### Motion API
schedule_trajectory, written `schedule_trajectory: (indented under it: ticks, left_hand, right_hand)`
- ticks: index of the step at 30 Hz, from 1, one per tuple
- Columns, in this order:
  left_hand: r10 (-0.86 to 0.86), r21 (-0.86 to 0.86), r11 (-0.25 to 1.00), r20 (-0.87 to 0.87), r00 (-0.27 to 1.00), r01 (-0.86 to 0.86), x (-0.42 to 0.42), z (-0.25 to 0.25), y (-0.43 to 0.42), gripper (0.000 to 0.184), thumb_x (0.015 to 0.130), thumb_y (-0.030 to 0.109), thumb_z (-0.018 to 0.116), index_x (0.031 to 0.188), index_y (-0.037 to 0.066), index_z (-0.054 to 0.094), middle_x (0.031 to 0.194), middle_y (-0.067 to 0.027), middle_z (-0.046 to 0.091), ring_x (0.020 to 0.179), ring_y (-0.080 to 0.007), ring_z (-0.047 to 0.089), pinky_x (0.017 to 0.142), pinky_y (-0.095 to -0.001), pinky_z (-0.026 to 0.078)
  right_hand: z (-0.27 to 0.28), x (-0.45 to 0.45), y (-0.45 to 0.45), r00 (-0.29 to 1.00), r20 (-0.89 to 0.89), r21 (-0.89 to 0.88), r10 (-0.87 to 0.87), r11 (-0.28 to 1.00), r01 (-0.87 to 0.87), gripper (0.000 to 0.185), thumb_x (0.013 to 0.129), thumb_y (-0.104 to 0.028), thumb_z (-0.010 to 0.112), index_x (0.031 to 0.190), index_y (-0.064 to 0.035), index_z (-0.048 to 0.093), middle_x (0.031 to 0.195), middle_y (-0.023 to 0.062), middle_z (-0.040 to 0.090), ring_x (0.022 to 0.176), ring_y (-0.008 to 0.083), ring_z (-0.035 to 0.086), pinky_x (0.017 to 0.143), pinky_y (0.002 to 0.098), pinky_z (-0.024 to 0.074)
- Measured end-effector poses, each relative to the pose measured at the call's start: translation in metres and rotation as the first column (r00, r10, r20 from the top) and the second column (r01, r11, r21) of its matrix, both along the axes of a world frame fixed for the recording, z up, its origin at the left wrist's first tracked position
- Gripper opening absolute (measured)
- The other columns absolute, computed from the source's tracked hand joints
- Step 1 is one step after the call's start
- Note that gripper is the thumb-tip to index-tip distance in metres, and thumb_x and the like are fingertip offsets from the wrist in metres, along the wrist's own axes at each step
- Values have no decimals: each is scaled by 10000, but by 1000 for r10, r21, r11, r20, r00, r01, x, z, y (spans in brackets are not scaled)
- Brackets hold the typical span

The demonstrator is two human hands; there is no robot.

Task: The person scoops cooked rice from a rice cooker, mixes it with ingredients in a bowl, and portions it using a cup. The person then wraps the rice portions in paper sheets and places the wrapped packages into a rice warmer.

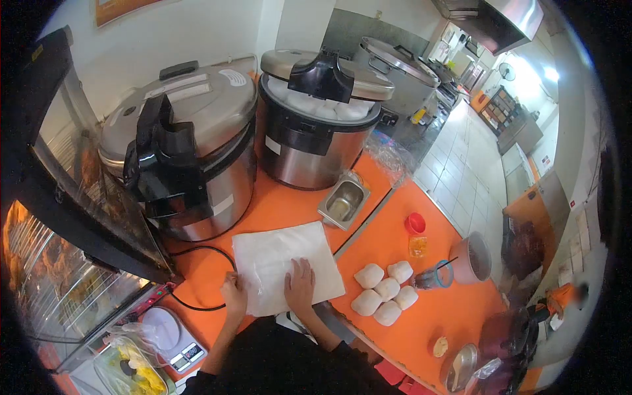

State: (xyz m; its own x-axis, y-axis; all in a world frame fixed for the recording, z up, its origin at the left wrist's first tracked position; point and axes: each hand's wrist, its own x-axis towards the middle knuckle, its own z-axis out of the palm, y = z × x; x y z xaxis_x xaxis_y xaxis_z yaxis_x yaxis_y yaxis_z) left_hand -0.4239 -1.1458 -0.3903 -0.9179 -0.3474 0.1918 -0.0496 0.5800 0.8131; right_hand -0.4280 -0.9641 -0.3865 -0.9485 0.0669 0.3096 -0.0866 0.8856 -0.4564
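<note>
1. Noted right hand [299,284] laid flat on sheet [283,247], fingers apart, gripping nothing; presumably to stop slipping.
2. Noted left hand [234,295] curled narrow at sheet's left edge, perhaps to steady that side; cannot tell whether pinching it. Counted two hands.
3. Found sheet flat on worktop [280,204], right before the body, likely for easy reach. Cannot tell whether single or stacked.
4. Spotted scale [187,349] to the left, probably handy there. Counted one.
5. Counted six white lumps [387,289] to the right, bunched close, apparently to save room.
6. Counted one pan [343,203] just beyond sheet.
7. Counted two cookers [227,204] farther back, likely leaving working space in front. Saw farther one's lid [368,85] raised over white contents [322,108].
8. Counted one big pot [398,85] beyond.
</note>
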Motion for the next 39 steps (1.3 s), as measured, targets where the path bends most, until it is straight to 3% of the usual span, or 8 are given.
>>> schedule_trajectory:
  ticks: [8,11,17,23,29,32,36,39]
  left_hand:
    - [24,-147,987,-229,973,-59,1,-8,-11,132,824,-99,487,918,-17,444,764,-139,527,685,-299,542,633,-357,458]
    - [24,488,873,-82,996,19,6,-38,-34,88,882,-32,498,923,2,428,775,-45,477,672,-172,483,623,-303,437]
    - [-56,757,651,115,992,-51,37,24,-46,64,956,59,461,1006,40,426,768,-12,466,678,-69,474,543,-237,404]
    - [66,530,846,-198,978,50,68,58,-50,234,933,-18,446,1149,71,436,794,-45,553,668,-87,506,534,-243,419]
    - [-284,-133,959,-452,846,251,50,198,-32,375,866,-59,490,1208,93,467,811,-81,606,643,-163,554,549,-261,438]
    - [-777,-625,531,-88,623,573,39,276,-3,440,773,-17,570,1184,129,524,793,-61,624,649,-217,590,552,-297,464]
    - [-993,-624,-39,109,37,781,27,310,88,453,725,122,633,1169,159,555,779,-31,631,696,-239,634,588,-358,506]
    - [-921,-426,-344,328,-212,837,37,319,157,470,801,285,639,1223,130,500,865,-63,660,789,-256,656,657,-384,524]
  right_hand:
    - [6,2,-3,999,-1,173,-40,984,39,527,884,-254,519,1345,-38,385,1348,239,381,1282,377,352,1046,503,288]
    - [5,-1,1,999,0,155,-41,987,41,526,886,-264,516,1349,-52,387,1355,238,375,1283,375,353,1045,500,293]
    - [8,-5,2,999,-6,149,-42,988,43,515,884,-269,520,1338,-53,407,1347,243,378,1278,379,357,1036,496,307]
    - [1,-13,3,996,-51,146,-67,986,74,518,878,-256,529,1331,-37,407,1327,225,390,1260,377,367,1025,497,315]
    - [91,-20,30,952,-161,-738,260,608,-291,584,825,-155,536,1367,-37,354,1382,201,357,1291,371,337,1086,469,226]
    - [211,23,55,763,-367,-479,532,595,-645,753,726,-149,614,1409,-128,299,1436,172,325,1369,364,234,1112,517,109]
    - [290,99,110,800,-198,94,567,823,-560,766,680,-222,742,1350,-136,381,1377,125,429,1356,311,291,1095,603,33]
    - [288,150,168,861,242,45,447,881,-470,605,689,-238,746,1236,-105,526,1240,97,552,1190,302,476,1080,553,206]
